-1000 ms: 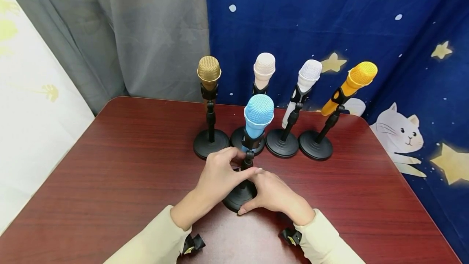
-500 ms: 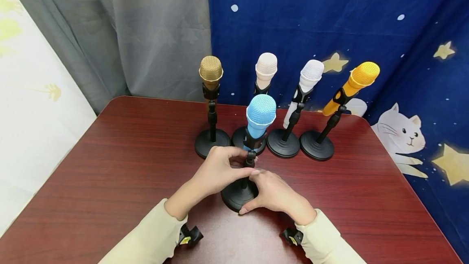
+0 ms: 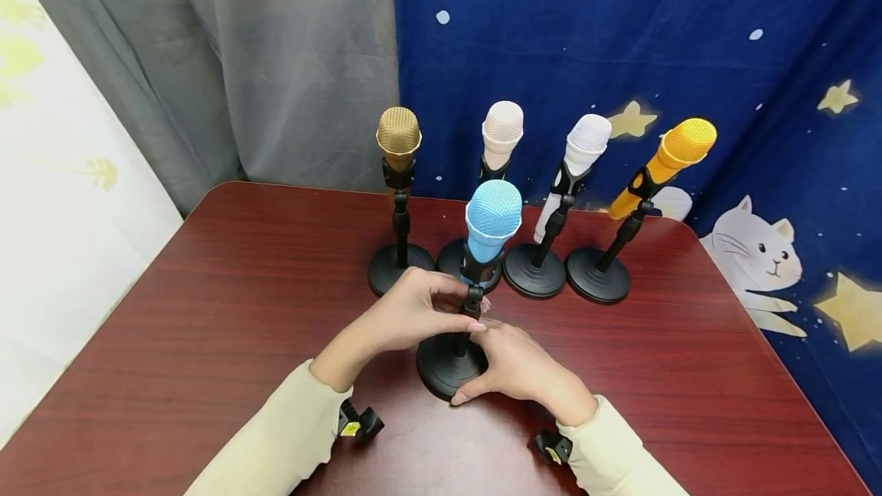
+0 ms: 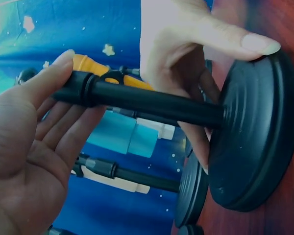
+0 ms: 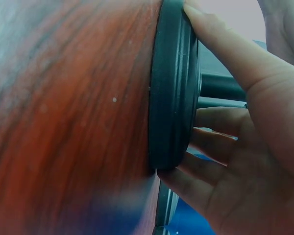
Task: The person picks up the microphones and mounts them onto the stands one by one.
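A light blue microphone sits tilted in the clip of a black stand with a round base. My left hand grips the upper pole, its thumb across the near side and the other fingers behind. In the left wrist view, the thumb lies along the pole's black collar. Low down, my right hand holds the base by its edge, thumb at the front and fingers around the far side. The right wrist view shows the base flat at the tabletop, with those fingertips at its rim.
Behind stand more microphones on black stands: gold, pale pink, white and orange-yellow. The blue one partly hides the pink one's stand. Red-brown table reaches to grey and blue curtains.
My left hand has shifted slightly up the pole, uncovering more of the base. My right hand keeps its hold on the base. The whole head view has drifted slightly.
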### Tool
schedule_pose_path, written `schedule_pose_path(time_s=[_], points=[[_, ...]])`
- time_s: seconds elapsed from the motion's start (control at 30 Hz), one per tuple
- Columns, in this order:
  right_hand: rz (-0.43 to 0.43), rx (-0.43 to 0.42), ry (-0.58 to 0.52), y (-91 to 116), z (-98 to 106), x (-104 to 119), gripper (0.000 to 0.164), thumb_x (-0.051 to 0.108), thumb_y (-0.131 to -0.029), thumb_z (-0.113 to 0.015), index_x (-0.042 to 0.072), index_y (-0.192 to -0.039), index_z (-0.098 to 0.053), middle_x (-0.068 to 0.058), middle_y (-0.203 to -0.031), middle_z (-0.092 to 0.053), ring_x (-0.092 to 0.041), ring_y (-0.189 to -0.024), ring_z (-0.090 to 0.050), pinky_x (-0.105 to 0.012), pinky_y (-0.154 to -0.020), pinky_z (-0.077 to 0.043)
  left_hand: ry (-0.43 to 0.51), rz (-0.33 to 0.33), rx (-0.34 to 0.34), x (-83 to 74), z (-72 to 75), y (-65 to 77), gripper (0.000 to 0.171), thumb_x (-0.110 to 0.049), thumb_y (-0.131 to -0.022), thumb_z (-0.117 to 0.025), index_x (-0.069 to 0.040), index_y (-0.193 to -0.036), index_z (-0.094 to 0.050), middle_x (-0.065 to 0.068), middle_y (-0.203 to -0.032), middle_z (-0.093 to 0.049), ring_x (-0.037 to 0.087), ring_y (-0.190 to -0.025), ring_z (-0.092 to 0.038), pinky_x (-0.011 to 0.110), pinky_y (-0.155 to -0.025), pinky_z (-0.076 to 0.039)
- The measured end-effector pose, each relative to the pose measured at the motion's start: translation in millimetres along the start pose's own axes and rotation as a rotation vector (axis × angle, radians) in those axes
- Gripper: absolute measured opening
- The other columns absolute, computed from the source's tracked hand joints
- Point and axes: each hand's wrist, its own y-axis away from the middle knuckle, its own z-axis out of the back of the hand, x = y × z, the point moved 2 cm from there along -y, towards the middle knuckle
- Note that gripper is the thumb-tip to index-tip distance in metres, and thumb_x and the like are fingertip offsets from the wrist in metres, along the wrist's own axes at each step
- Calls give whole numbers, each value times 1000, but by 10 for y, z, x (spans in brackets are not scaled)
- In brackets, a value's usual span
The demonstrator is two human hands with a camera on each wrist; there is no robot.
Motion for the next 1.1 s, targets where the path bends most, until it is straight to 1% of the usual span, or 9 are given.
schedule_pose_path(time_s=[0.07, 0.23, 0.43, 0.53, 0.73, 0.8, 0.9, 1.0, 1.1], points=[[4, 5, 8, -3, -1, 0, 73, 57, -63, -91, 9, -115, -71, -7, -120, -70, -20, -107, -66, -42, -88, -54, 49, 5, 35, 23, 20, -22, 29, -7, -84, -82, -2, -111, -76, 10, -109, -77, 12, -97, -75, 27, -86, -60], [-2, 15, 2, 7, -5, -3, 75, 57, -64, -90, 7, -117, -71, -8, -123, -69, -22, -111, -65, -43, -90, -54, 94, 15, 82, 77, 35, -58, 29, -6, -84, -81, -1, -112, -75, 13, -110, -77, 12, -96, -75, 29, -86, -61], [-12, 21, -1, 19, 3, -19, 76, 57, -64, -90, 7, -118, -71, -8, -126, -69, -22, -112, -65, -44, -91, -53, 109, 44, 59, 59, 0, -35, 29, -9, -85, -81, -3, -113, -75, 11, -111, -77, 12, -99, -75, 28, -88, -60], [-8, 12, 4, 10, 5, -13, 77, 57, -64, -90, 8, -120, -71, -7, -127, -69, -21, -113, -65, -43, -92, -54, 76, 59, 31, 49, -9, -5, 31, -10, -86, -81, -3, -116, -75, 9, -112, -77, 11, -100, -75, 26, -88, -60], [12, -9, 6, -6, -1, 6, 77, 56, -64, -91, 13, -123, -69, -4, -128, -68, -19, -113, -65, -42, -93, -54, -149, 43, -30, -1, -38, 72, 28, -17, -90, -78, -8, -116, -75, 2, -112, -78, 6, -100, -74, 21, -85, -59], [12, -5, -18, -7, -1, 10, 80, 54, -64, -91, 15, -130, -66, -3, -132, -66, -18, -116, -64, -42, -95, -53, -217, 75, -51, -39, -51, 101, 28, -23, -90, -77, -12, -117, -75, 0, -111, -78, 4, -99, -74, 21, -85, -59], [8, 2, -54, 0, 8, 22, 88, 52, -66, -92, 20, -141, -59, -2, -142, -61, -18, -125, -61, -43, -100, -53, -329, 158, -62, -86, -81, 146, 27, -34, -89, -78, -18, -111, -77, -6, -101, -78, 1, -91, -72, 22, -80, -58], [16, 2, -38, 22, 13, 38, 88, 52, -67, -91, 20, -142, -57, -2, -148, -57, -19, -132, -58, -44, -101, -53, -506, 235, -25, -92, -135, 198, 25, -42, -87, -79, -21, -100, -76, -12, -88, -75, 1, -80, -67, 23, -71, -53], [35, -10, 33, 61, 17, 64, 84, 54, -69, -88, 17, -139, -60, -3, -148, -57, -21, -136, -55, -44, -101, -53, -648, 275, 89, -63, -220, 260, 25, -37, -84, -82, -18, -99, -74, -8, -89, -73, 5, -78, -64, 25, -68, -51]])
